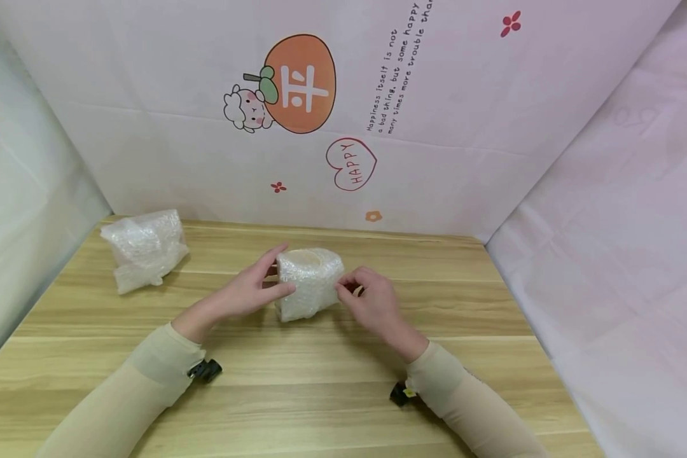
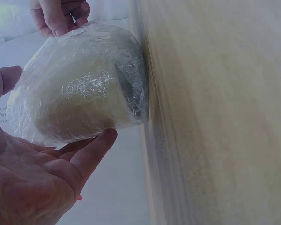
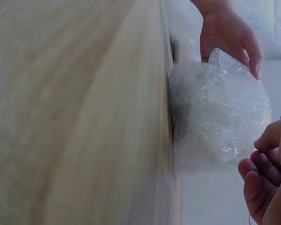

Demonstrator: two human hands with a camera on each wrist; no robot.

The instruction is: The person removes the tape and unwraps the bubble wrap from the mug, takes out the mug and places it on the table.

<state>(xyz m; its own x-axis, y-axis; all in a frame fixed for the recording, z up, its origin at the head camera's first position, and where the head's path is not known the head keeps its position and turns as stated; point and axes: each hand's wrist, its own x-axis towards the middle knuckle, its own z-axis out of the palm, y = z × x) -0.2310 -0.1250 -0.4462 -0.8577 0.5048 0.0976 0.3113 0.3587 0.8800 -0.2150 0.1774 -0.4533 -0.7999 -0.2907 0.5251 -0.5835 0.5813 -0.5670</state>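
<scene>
A package in clear bubble wrap stands on the wooden table in front of me. Through the wrap, the left wrist view shows a rounded, pale yellowish body with a greyish end toward the tabletop. My left hand holds the package from the left, thumb on the near side and fingers around the far side. At the right edge, my right hand pinches the bubble wrap between thumb and index finger. The right wrist view has that hand with its other fingers curled, close beside the wrap.
Another bubble-wrapped bundle lies at the back left of the wooden table. A printed white cloth rises behind the table's back edge, and plain white cloth hangs at the sides. A small black camera sits at the left wrist.
</scene>
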